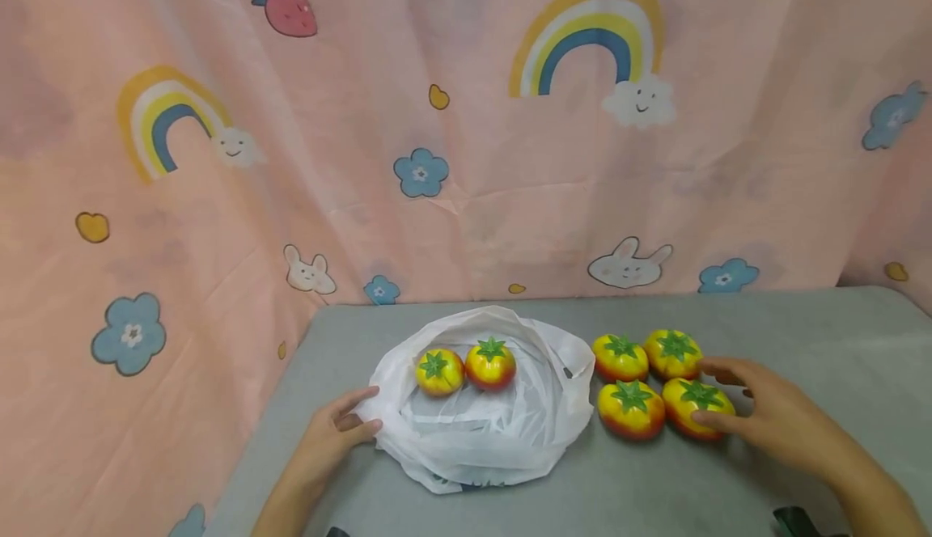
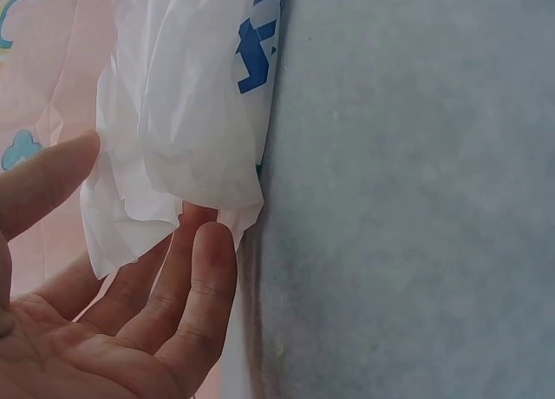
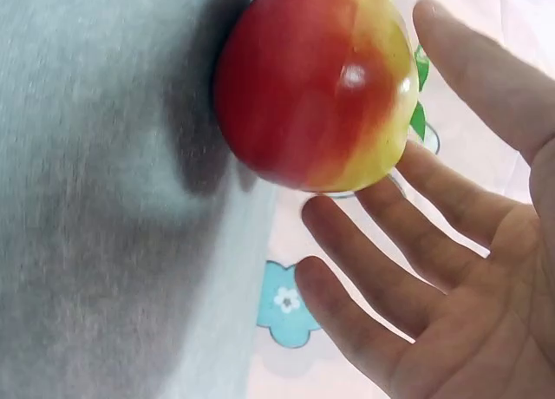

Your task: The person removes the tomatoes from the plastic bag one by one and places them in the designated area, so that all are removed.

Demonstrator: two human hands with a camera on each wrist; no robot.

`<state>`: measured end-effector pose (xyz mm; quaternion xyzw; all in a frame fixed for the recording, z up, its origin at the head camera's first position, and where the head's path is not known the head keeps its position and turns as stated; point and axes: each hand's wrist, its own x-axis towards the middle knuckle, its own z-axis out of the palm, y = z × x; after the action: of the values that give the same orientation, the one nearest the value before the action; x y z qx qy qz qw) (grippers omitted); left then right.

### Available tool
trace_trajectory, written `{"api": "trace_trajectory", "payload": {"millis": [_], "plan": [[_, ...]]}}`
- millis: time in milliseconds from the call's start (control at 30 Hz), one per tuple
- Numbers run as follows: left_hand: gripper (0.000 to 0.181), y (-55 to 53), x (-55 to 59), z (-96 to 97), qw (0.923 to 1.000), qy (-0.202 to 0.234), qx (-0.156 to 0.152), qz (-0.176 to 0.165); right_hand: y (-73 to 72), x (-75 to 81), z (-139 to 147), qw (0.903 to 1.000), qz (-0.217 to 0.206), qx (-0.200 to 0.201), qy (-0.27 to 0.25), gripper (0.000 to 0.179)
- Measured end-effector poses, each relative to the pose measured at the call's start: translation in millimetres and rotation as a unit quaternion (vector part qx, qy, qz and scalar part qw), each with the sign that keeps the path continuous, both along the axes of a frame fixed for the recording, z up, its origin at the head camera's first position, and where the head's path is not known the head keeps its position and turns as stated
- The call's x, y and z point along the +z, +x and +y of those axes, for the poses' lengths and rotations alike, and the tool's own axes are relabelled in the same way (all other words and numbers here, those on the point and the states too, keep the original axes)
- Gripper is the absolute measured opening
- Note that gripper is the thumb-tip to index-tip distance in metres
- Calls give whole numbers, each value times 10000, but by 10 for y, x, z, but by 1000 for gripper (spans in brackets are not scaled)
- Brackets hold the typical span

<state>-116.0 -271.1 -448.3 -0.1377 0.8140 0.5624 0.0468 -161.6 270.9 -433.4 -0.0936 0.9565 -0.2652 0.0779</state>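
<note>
A white plastic bag [image 1: 502, 456] lies with its mouth spread on the grey table, two red-and-yellow toy persimmons [image 1: 491, 364] inside it. At the bag's left rim, my left hand [image 1: 331, 436] holds the edge between thumb and fingers; the left wrist view shows the thin plastic [image 2: 186, 113] between them, one fingertip partly hidden. To the right of the bag sit several more toy persimmons [image 1: 630, 410] with green star-shaped leaf tops. My right hand [image 1: 775, 416] reaches around the nearest right persimmon [image 3: 312, 87], thumb and fingers spread apart, fingertips close to its side.
The grey table [image 1: 815, 335] extends beyond the fruit to the right and in front of the bag. A pink curtain [image 1: 349, 116] with rainbows, flowers and rabbits hangs behind and to the left. A dark object [image 1: 795, 521] shows near the right forearm.
</note>
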Motion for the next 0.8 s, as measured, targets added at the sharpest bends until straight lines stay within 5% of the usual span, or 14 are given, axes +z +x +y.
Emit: {"api": "trace_trajectory", "payload": {"millis": [500,800], "plan": [[55,18,1,-1,10000,75,-10,-18,-50,-16,56,9979,-641,32,113,96],[55,23,18,8,10000,40,0,-9,-34,-45,69,9969,-672,206,367,88]]}}
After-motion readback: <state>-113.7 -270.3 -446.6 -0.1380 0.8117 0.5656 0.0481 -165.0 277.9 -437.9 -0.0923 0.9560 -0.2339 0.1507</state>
